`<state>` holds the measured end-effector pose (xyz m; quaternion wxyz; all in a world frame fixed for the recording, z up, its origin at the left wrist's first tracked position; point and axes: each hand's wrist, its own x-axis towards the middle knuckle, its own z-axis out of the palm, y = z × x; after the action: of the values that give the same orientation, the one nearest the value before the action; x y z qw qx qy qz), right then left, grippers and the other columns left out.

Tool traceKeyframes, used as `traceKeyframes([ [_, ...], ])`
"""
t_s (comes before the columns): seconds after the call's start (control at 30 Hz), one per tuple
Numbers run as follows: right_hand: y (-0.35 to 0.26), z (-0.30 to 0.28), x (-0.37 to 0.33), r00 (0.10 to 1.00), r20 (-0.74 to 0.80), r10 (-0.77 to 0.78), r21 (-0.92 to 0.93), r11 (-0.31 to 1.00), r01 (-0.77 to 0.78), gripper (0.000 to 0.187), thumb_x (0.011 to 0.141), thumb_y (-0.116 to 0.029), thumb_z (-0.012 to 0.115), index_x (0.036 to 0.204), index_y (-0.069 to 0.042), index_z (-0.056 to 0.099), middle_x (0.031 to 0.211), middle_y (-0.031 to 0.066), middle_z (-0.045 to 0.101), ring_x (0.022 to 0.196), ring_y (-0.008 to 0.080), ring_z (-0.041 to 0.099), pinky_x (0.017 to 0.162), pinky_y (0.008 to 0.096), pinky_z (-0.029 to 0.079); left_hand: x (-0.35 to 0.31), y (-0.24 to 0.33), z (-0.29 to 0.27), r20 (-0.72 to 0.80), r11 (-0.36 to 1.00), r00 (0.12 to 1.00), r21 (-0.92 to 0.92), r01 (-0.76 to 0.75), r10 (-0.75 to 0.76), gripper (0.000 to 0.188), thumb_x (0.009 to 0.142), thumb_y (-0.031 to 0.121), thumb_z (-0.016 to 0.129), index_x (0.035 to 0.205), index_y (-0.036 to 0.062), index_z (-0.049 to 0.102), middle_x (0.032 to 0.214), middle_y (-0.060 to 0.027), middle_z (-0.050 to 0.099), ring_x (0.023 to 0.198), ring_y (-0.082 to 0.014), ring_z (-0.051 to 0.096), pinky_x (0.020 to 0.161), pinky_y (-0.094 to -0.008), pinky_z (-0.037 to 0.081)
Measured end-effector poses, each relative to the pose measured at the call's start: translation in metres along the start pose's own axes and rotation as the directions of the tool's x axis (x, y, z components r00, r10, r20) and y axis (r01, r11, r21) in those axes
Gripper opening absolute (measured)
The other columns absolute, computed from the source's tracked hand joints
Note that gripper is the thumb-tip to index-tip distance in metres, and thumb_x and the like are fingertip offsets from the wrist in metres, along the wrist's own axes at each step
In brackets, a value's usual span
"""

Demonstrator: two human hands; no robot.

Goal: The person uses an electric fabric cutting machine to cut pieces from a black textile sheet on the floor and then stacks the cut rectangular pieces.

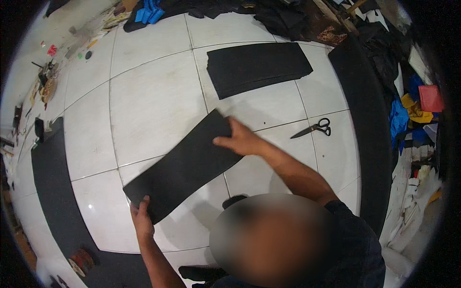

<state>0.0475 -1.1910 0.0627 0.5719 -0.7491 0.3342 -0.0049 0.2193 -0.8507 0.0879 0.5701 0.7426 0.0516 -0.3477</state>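
Note:
A long black sheet (185, 165) of thin material lies slantwise on the white tiled floor (153, 101). My left hand (141, 216) grips its lower left corner, fingers curled over the edge. At the sheet's upper right end, my right hand (240, 140) holds the edge with fingers spread on top. A second, wider black sheet (257, 67) lies flat farther away, apart from both hands. Black-handled scissors (314, 128) rest on the tiles to the right of my right hand.
Long black strips run along the left (53, 192) and right (367, 120) sides of the floor. A roll of tape (81, 260) sits at the lower left. Blue cloth (149, 12) and dark scraps lie at the far edge; red, yellow and blue scraps (418, 108) pile up at the right.

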Motion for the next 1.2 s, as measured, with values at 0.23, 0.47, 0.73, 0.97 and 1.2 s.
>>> traceKeyframes([
  [0.23, -0.046, -0.204, -0.024, 0.877, -0.469, 0.106, -0.042, 0.989, -0.142, 0.100, 0.071, -0.047, 0.079, 0.137, 0.015, 0.036, 0.118, 0.0305, 0.060, 0.102, 0.0312, 0.065, 0.089, 0.0394, 0.052, 0.044, 0.136, 0.165, 0.371, 0.969, 0.911, 0.092, -0.230, 0.181, 0.054, 0.085, 0.027, 0.070, 0.122, -0.0071, 0.052, 0.113, -0.0148, 0.062, 0.103, -0.0208, 0.058, 0.095, -0.0306, 0.042],
  [0.47, -0.030, -0.349, 0.026, 0.763, -0.646, -0.022, -0.219, 0.963, -0.158, 0.083, 0.074, -0.042, 0.075, 0.132, 0.008, 0.044, 0.118, 0.0279, 0.059, 0.103, 0.0332, 0.064, 0.093, 0.0356, 0.051, 0.113, 0.205, 0.326, 0.614, 0.972, 0.775, 0.053, -0.227, 0.148, 0.055, 0.084, 0.030, 0.070, 0.116, -0.0120, 0.053, 0.107, -0.0188, 0.064, 0.094, -0.0251, 0.064, 0.087, -0.0327, 0.049],
  [0.73, 0.015, -0.364, 0.061, 0.906, -0.385, 0.176, -0.082, 0.971, -0.223, 0.104, 0.064, -0.050, 0.082, 0.135, 0.012, 0.040, 0.128, 0.0314, 0.053, 0.112, 0.0364, 0.060, 0.097, 0.0360, 0.049, 0.155, 0.180, 0.368, 0.643, 0.983, 0.766, 0.141, -0.119, 0.000, 0.060, 0.084, 0.032, 0.070, 0.121, -0.0114, 0.051, 0.110, -0.0204, 0.063, 0.099, -0.0270, 0.063, 0.086, -0.0336, 0.051],
  [0.97, 0.057, -0.367, 0.079, 0.875, -0.338, 0.346, 0.034, 0.934, -0.356, 0.059, 0.079, -0.043, 0.071, 0.122, -0.003, 0.061, 0.117, 0.0152, 0.066, 0.101, 0.0277, 0.066, 0.093, 0.0390, 0.051, 0.165, 0.161, 0.367, 0.662, 0.989, 0.748, 0.131, -0.062, -0.041, 0.060, 0.086, 0.031, 0.069, 0.126, -0.0095, 0.048, 0.118, -0.0198, 0.059, 0.106, -0.0264, 0.060, 0.088, -0.0340, 0.049],
  [1.2, 0.053, -0.374, 0.079, 0.888, -0.271, 0.372, 0.166, 0.927, -0.337, 0.080, 0.076, -0.053, 0.072, 0.129, 0.003, 0.052, 0.119, 0.0210, 0.061, 0.103, 0.0254, 0.064, 0.088, 0.0323, 0.052, 0.165, 0.160, 0.368, 0.656, 0.995, 0.752, 0.100, 0.000, -0.066, 0.060, 0.086, 0.031, 0.069, 0.125, -0.0099, 0.049, 0.117, -0.0200, 0.060, 0.107, -0.0262, 0.059, 0.090, -0.0330, 0.048],
])
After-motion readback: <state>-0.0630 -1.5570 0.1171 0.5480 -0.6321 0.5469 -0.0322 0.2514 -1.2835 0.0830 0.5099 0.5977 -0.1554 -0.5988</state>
